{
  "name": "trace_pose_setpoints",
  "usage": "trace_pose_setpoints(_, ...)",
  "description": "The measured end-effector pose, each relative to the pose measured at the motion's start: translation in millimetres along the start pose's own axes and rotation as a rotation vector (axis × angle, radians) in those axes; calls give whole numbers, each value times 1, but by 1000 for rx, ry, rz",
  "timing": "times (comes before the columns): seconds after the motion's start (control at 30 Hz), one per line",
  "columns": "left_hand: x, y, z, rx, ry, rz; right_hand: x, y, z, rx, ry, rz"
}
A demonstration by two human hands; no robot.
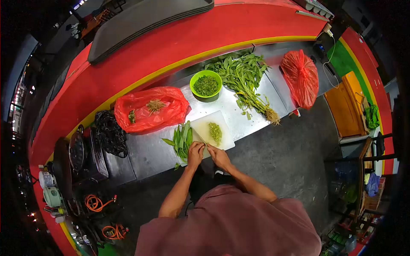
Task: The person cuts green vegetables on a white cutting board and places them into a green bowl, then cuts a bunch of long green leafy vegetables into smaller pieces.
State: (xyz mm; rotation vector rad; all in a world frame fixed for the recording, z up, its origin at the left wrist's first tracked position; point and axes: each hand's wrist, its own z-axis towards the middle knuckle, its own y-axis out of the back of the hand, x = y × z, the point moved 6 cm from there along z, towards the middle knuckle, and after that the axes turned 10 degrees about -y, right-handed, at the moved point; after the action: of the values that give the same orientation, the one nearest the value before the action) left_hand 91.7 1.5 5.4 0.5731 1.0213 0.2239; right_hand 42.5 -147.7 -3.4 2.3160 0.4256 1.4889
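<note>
Close together at the near edge of a white cutting board, my left hand and my right hand both have their fingers closed. Something thin and small seems to lie between the fingertips, too small to make out. A heap of finely chopped pale green pieces rests on the board just beyond my right hand. Beside my left hand lies a pile of long green leaves, partly against the board's left edge.
A lime-green bowl of chopped greens stands behind the board. Rooted leafy stalks lie to its right. An open red plastic bag with root trimmings is at left, near a black bag. A tied red bag sits far right.
</note>
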Motion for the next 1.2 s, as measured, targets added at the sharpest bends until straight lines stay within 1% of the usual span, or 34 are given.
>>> trace_pose_setpoints(0.1,5,-2,-3,10,50,-3,7,7,-8,53,-34,-14)
trace_pose_setpoints(0.17,8,-2,-5,-41,71,-62,6,12,-18,137,-176,23)
trace_pose_setpoints(0.2,6,-2,-5,-40,76,-62,5,12,-18,95,-118,24)
trace_pose_setpoints(0.23,5,-1,-5,-32,73,-35,1,9,-16,99,-120,22)
trace_pose_setpoints(0.3,3,2,-4,-24,69,-6,0,7,-13,44,-46,32)
trace_pose_setpoints(0.4,3,1,-2,10,71,-7,1,-1,-2,55,-76,-27)
trace_pose_setpoints(0.43,5,-1,-3,13,100,-31,2,-2,1,62,-90,-56)
trace_pose_setpoints(0.47,9,-1,-4,18,131,-53,3,-1,0,59,-87,-52)
trace_pose_setpoints(0.53,10,-1,-4,16,123,-37,5,3,-6,78,-92,64)
trace_pose_setpoints(0.63,5,2,-4,4,95,-8,0,3,-14,84,-81,114)
trace_pose_setpoints(0.7,6,0,-4,-1,120,-45,-3,5,-14,60,-63,65)
trace_pose_setpoints(0.77,9,-2,-6,10,115,-76,0,7,-13,51,-15,29)
trace_pose_setpoints(0.83,6,-1,-5,18,74,-5,1,6,-12,47,-17,13)
trace_pose_setpoints(0.9,3,-1,-5,6,35,-35,0,5,-13,47,-20,-19)
trace_pose_setpoints(0.93,4,-2,-7,-2,38,-34,-1,7,-12,90,-81,-15)
trace_pose_setpoints(0.97,5,-2,-8,-10,41,-31,-4,5,-11,87,-81,-14)
trace_pose_setpoints(1.03,4,-1,-5,12,52,-1,-13,-1,-4,35,6,7)
trace_pose_setpoints(1.1,-2,3,-3,-34,-4,15,-14,0,-6,35,11,35)
trace_pose_setpoints(1.17,-7,4,-3,-30,-11,42,-11,4,-13,42,3,53)
trace_pose_setpoints(1.2,-4,3,-3,-15,15,27,-8,4,-11,77,-51,16)
